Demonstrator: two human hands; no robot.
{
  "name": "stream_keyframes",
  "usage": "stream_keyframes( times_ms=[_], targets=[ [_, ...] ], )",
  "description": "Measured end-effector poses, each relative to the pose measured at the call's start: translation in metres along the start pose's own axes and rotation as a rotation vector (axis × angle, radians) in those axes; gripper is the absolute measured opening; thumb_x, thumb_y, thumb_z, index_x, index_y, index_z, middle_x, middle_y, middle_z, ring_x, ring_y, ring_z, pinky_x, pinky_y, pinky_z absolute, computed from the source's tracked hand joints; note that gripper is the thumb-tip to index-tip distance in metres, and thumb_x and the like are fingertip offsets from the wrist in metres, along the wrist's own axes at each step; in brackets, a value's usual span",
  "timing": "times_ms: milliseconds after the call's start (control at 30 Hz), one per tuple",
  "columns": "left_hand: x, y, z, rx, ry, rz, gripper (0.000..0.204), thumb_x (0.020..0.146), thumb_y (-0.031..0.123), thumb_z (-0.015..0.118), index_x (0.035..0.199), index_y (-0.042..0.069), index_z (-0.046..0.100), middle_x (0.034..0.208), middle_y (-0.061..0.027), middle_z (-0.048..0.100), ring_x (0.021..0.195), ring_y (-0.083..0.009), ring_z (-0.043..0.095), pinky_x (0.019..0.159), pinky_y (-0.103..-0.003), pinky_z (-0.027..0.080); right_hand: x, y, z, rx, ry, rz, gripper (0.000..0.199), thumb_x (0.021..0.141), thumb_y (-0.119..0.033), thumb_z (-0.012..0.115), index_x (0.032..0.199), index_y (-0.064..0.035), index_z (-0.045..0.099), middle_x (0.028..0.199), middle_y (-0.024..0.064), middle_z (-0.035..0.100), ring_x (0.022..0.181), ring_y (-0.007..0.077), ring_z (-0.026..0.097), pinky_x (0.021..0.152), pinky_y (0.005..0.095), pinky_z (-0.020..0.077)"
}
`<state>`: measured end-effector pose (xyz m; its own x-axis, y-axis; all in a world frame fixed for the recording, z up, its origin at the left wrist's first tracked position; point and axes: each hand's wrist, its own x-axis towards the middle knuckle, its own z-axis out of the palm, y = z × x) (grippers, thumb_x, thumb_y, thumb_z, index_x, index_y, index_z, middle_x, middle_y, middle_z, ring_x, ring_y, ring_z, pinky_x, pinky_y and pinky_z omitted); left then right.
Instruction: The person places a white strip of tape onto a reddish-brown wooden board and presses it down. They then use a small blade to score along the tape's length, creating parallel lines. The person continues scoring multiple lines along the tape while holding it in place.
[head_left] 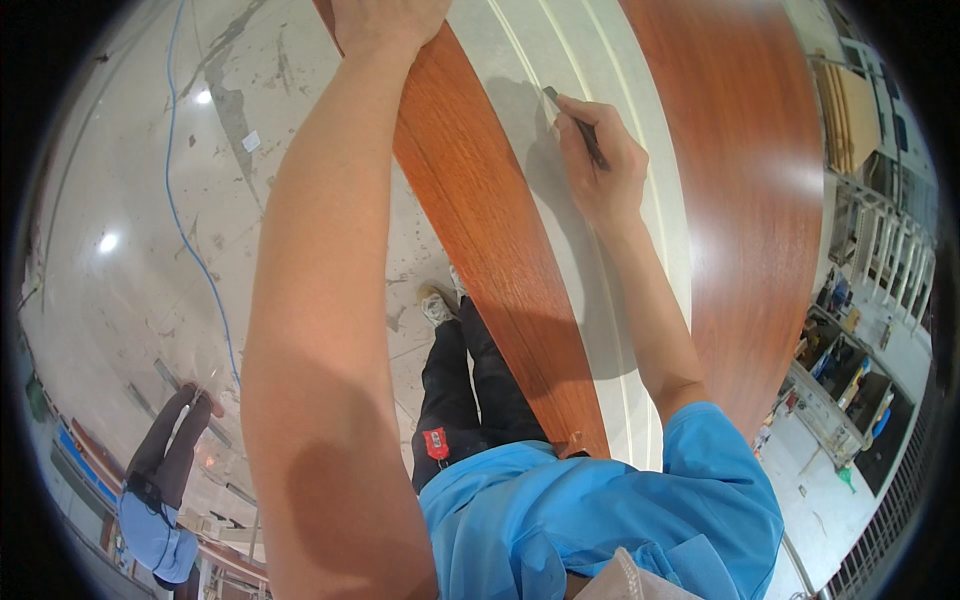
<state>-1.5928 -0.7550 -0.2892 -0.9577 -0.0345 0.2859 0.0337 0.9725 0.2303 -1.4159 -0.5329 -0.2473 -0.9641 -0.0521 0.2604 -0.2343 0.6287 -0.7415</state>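
My left hand (388,18) rests on the far part of a long reddish-brown wood-grain board (490,215). Its fingers run past the picture's upper edge, so their pose is hidden. My right hand (605,165) is closed around a slim dark pen-like tool (592,142), whose exact kind I cannot make out. The tool's squared tip is over a pale grey panel (640,150) with lighter lengthwise strips, to the right of the board. Whether the tip touches the panel is hard to tell.
A wide, glossy reddish-brown panel (740,190) lies to the right. Further right are a shelf unit (845,385) with tools and a white rack (890,255). On the left, a blue hose (180,225) crosses the stained floor, and another person (160,500) stands at the lower left.
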Motion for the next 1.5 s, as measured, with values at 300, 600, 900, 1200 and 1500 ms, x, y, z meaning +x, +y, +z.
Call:
stream_keyframes(
  times_ms=[300, 600, 900, 1200, 1500],
  targets=[
    [-0.001, -0.002, 0.002, -0.006, 0.026, 0.019, 0.056, 0.108, 0.03, 0.051, 0.155, -0.002, 0.051, 0.165, -0.0175, 0.048, 0.159, -0.0332, 0.036, 0.131, -0.052, 0.023, -0.003, 0.002, 0.001, 0.009, 0.011, -0.014, 0.014, 0.101, -0.001, 0.071, 0.114, -0.001, 0.074, 0.09, 0.0091, 0.076, 0.072, 0.015, 0.068, 0.065, 0.0285, 0.0527],
    [-0.001, -0.001, 0.001, 0.022, 0.036, 0.025, 0.056, 0.109, 0.03, 0.05, 0.155, -0.002, 0.051, 0.165, -0.0179, 0.048, 0.159, -0.0336, 0.036, 0.131, -0.052, 0.023, -0.005, 0.004, 0.0, 0.008, 0.028, -0.043, 0.013, 0.102, -0.002, 0.072, 0.114, -0.0009, 0.074, 0.089, 0.0088, 0.075, 0.071, 0.015, 0.067, 0.064, 0.0288, 0.0522],
    [-0.003, -0.001, 0.0, 0.016, 0.02, 0.018, 0.057, 0.109, 0.03, 0.049, 0.156, -0.002, 0.05, 0.166, -0.0175, 0.047, 0.159, -0.0334, 0.035, 0.132, -0.052, 0.022, -0.011, 0.003, -0.002, -0.004, 0.026, -0.037, 0.014, 0.1, 0.0, 0.072, 0.114, -0.0004, 0.074, 0.089, 0.0093, 0.075, 0.069, 0.0146, 0.066, 0.063, 0.0284, 0.0517],
    [-0.003, -0.001, 0.0, 0.012, 0.024, 0.022, 0.056, 0.109, 0.03, 0.049, 0.156, -0.002, 0.05, 0.166, -0.0171, 0.047, 0.159, -0.0333, 0.036, 0.132, -0.052, 0.023, -0.015, 0.003, -0.005, -0.001, 0.013, -0.008, 0.013, 0.101, 0.0, 0.072, 0.113, -0.0003, 0.075, 0.087, 0.0088, 0.075, 0.068, 0.0136, 0.065, 0.061, 0.028, 0.0507],
    [-0.004, 0.0, -0.001, 0.016, 0.023, 0.017, 0.056, 0.109, 0.03, 0.05, 0.155, -0.002, 0.05, 0.165, -0.0172, 0.048, 0.159, -0.0329, 0.036, 0.132, -0.052, 0.023, -0.019, 0.004, -0.004, 0.014, 0.037, -0.041, 0.012, 0.101, 0.0, 0.072, 0.113, 0.0003, 0.074, 0.087, 0.0084, 0.074, 0.067, 0.013, 0.064, 0.061, 0.0281, 0.0499]
  ],
)
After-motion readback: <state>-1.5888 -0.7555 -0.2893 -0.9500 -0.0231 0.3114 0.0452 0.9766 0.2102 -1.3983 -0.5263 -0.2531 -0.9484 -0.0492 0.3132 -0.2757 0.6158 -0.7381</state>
